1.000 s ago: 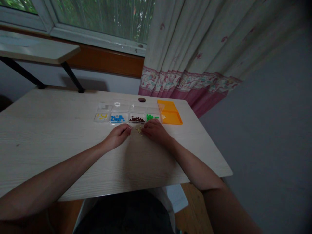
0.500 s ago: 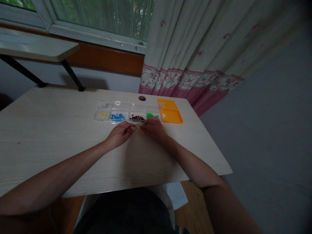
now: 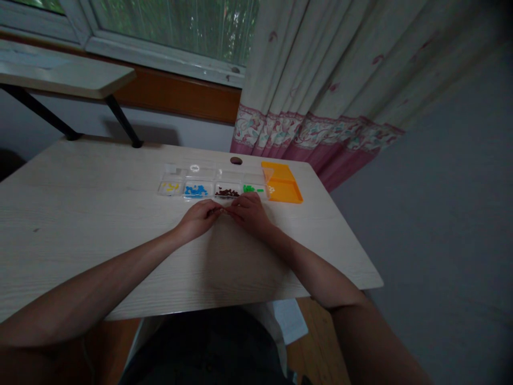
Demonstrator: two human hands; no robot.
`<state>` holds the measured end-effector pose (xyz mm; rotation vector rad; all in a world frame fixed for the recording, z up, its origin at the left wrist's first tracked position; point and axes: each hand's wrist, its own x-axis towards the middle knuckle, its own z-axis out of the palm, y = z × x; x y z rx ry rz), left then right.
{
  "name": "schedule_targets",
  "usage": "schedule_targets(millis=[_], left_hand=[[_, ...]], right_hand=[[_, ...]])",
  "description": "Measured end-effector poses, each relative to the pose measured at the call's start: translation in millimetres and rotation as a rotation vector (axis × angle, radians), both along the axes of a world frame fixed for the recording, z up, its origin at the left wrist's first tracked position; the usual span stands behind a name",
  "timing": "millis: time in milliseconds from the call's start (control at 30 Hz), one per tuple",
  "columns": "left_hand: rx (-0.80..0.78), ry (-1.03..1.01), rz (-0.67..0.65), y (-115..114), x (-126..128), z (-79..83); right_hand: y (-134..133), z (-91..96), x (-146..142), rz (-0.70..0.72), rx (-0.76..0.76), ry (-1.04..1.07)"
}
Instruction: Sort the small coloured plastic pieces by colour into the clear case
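My left hand and my right hand meet fingertip to fingertip just in front of the clear compartment box. Both are closed in a pinch. Only a tiny pale speck shows between them; what they hold is mostly hidden by the fingers. Behind them, the box's compartments hold small yellow pieces, blue pieces, dark brown pieces and green pieces. My right fingers partly cover the front edge by the brown and green compartments.
At the box's right end lies an open orange tray, with small white pieces by its left edge. A round hole pierces the desk near the back. A raised shelf on black legs stands back left; a curtain hangs behind.
The fingertips have come closer together, and the small yellowish thing that showed between them is now mostly covered. The view has shifted slightly.
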<state>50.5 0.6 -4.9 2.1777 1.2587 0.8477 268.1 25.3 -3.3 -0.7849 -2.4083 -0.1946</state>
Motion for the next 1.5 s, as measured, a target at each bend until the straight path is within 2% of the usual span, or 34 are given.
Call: schedule_targets(millis=[233, 433, 533, 700, 833, 1033, 1300, 1400, 1500], left_hand=[[-0.015, 0.034, 0.012, -0.3, -0.1, 1.5], [-0.022, -0.004, 0.035, -1.7, -1.2, 0.5], [-0.020, -0.059, 0.056, -2.2, -3.1, -0.8], [-0.052, -0.169, 0.079, -1.8, -6.2, -3.4], [-0.070, -0.204, 0.072, -1.4, -7.4, -4.7], [-0.063, -0.199, 0.088, -2.2, -7.3, -3.1], [-0.079, -0.215, 0.061, -3.2, -7.7, -2.3], [-0.082, -0.220, 0.060, -2.2, -8.1, -4.6], [-0.077, -0.216, 0.063, -1.6, -8.1, -6.0]], right_hand=[[-2.6, 4.2, 0.9, 0.030, 0.038, -0.046], [2.6, 4.7, 6.6, -0.053, 0.040, -0.037], [11.5, 13.3, 24.5, -0.219, 0.038, 0.005], [30.5, 29.2, 70.7, -0.663, -0.031, 0.064], [39.7, 27.4, 90.7, -0.824, -0.126, -0.007], [43.5, 16.3, 93.5, -0.874, -0.196, -0.073], [44.9, 14.4, 95.6, -0.922, -0.215, -0.055], [43.7, 19.5, 92.6, -0.900, -0.174, 0.027], [37.0, 26.3, 80.0, -0.816, -0.083, 0.112]])
